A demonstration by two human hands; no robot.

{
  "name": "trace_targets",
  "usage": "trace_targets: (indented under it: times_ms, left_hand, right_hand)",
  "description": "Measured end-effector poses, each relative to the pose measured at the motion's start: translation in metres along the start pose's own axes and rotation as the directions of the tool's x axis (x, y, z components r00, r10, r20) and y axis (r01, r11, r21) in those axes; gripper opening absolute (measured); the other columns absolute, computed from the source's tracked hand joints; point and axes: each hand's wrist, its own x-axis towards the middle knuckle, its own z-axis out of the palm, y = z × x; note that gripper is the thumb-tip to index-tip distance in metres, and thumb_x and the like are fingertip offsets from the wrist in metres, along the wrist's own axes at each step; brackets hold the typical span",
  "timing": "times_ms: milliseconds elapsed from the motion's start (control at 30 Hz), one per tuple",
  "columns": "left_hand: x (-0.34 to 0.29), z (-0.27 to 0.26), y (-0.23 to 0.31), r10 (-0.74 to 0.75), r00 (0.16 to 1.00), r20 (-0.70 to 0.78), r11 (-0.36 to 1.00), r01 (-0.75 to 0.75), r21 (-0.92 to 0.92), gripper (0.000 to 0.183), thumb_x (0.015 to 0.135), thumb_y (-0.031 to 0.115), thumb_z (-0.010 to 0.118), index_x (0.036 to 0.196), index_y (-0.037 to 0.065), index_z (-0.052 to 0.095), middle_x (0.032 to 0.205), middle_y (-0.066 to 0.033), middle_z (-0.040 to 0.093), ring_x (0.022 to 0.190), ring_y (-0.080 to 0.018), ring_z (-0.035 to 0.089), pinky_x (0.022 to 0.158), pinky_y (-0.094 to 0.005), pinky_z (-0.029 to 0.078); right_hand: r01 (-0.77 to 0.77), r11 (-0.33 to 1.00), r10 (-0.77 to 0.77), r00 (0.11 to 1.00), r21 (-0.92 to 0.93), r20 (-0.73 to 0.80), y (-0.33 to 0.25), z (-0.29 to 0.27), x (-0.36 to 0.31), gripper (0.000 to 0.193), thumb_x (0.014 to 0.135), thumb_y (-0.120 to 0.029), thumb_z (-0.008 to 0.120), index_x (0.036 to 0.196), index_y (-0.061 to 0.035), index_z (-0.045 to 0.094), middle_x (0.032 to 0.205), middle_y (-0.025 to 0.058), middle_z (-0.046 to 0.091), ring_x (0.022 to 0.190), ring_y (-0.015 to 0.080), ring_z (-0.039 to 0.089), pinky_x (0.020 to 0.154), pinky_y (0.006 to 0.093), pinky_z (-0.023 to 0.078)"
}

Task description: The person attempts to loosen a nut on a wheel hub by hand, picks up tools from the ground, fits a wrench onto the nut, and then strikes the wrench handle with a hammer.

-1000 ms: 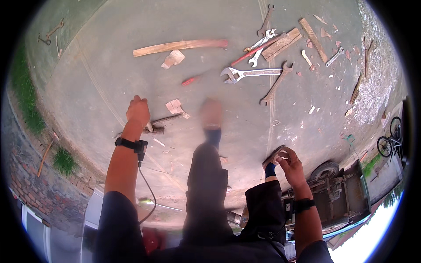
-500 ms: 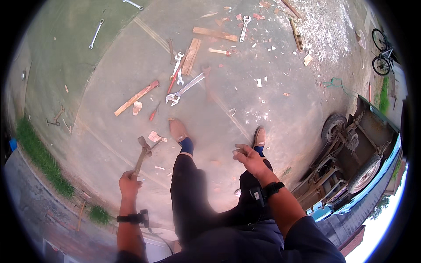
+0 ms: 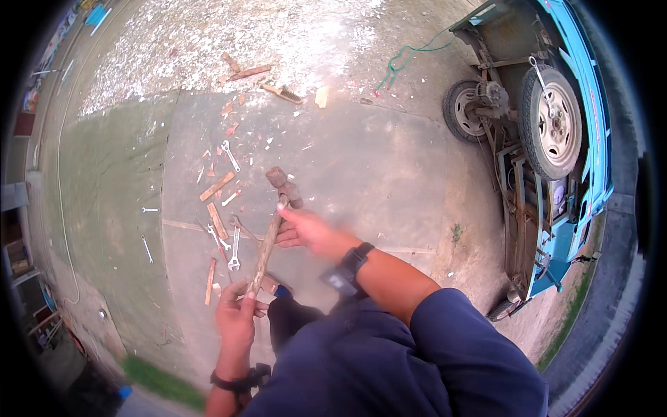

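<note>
Hammer (image 3: 269,241): head (image 3: 278,178) rust-brown, handle (image 3: 265,252) weathered grey-brown. Left of the hammer: adjustable wrench (image 3: 235,249) silver-grey; wood strip (image 3: 210,281) reddish-brown. Beyond the hammer: ground (image 3: 208,42) speckled white; cord (image 3: 392,67) green. Right of the hammer: vehicle body (image 3: 595,132) turquoise-blue, tyres (image 3: 531,125) dark grey, wheel rims (image 3: 558,125) cream. Lower right of the hammer: shirt (image 3: 476,340) plain navy.

Hammer (image 3: 264,254) runs between your hands: handle end at your left hand (image 3: 235,320), head just beyond your right hand (image 3: 313,233). Adjustable wrench (image 3: 235,250) on the ground ahead of your left hand, left of your right. Wood pieces (image 3: 217,221) left of that wrench; small spanner (image 3: 147,249) farther left. Brush (image 3: 281,94) well beyond both hands. Vehicle (image 3: 556,238) well right of your right hand. Grass (image 3: 163,381) left of and behind your left hand.
</note>
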Motion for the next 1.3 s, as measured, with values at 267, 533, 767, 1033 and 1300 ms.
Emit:
trace_targets:
  times_ms: [267,533,767,1033,1300]
  left_hand:
    - [0.076,0.154,0.111,-0.008,0.732,0.681,0.867,-0.334,0.370,0.049,0.096,0.004,0.062,0.141,-0.002,0.046,0.110,-0.0133,0.068,0.089,-0.0152,0.070,0.080,-0.0289,0.055]
    - [0.155,0.304,0.253,-0.152,0.582,0.799,0.899,-0.255,0.356,0.034,0.101,0.014,0.059,0.130,0.002,0.046,0.084,-0.0029,0.056,0.065,-0.0114,0.057,0.061,-0.0290,0.051]
    - [0.202,0.381,0.344,-0.186,0.611,0.769,0.802,-0.358,0.479,0.025,0.101,0.021,0.060,0.116,0.004,0.051,0.072,0.0011,0.048,0.051,-0.0081,0.044,0.045,-0.0274,0.040]
    - [0.246,0.517,0.410,-0.219,0.551,0.806,0.762,-0.420,0.494,0.022,0.101,0.022,0.059,0.111,0.003,0.053,0.068,0.0008,0.048,0.049,-0.0083,0.044,0.043,-0.0274,0.039]
    - [0.257,0.646,0.447,-0.273,0.536,0.799,0.675,-0.485,0.556,0.021,0.103,0.026,0.058,0.102,0.006,0.049,0.066,0.0024,0.045,0.047,-0.0071,0.039,0.041,-0.0263,0.035]
  right_hand:
    - [0.452,0.872,-0.489,0.827,-0.190,-0.277,-0.152,-0.086,-0.153,0.040,0.098,-0.032,0.067,0.123,-0.0024,0.057,0.111,0.0107,0.066,0.101,0.0213,0.065,0.085,0.0365,0.055]
    - [0.636,0.665,-0.744,0.610,-0.392,-0.272,-0.275,-0.094,-0.201,0.036,0.097,-0.028,0.069,0.118,-0.0014,0.058,0.102,0.0077,0.068,0.089,0.0132,0.065,0.076,0.0296,0.055]
    - [0.448,0.703,-0.705,0.539,-0.552,-0.460,-0.333,-0.154,-0.271,0.058,0.095,-0.031,0.071,0.142,-0.0022,0.051,0.121,0.0145,0.067,0.112,0.0212,0.065,0.096,0.0364,0.053]
    - [-0.307,0.675,-0.736,-0.346,-0.672,-0.582,-0.345,-0.319,-0.382,0.101,0.075,-0.047,0.083,0.152,-0.0001,0.035,0.154,0.0205,0.040,0.146,0.0350,0.035,0.117,0.0454,0.033]
    - [-0.445,0.735,-0.649,-0.241,-0.512,-0.722,-0.436,-0.405,-0.360,0.133,0.064,-0.058,0.086,0.162,-0.0088,0.011,0.168,0.0166,0.010,0.157,0.0332,0.004,0.125,0.0543,0.011]
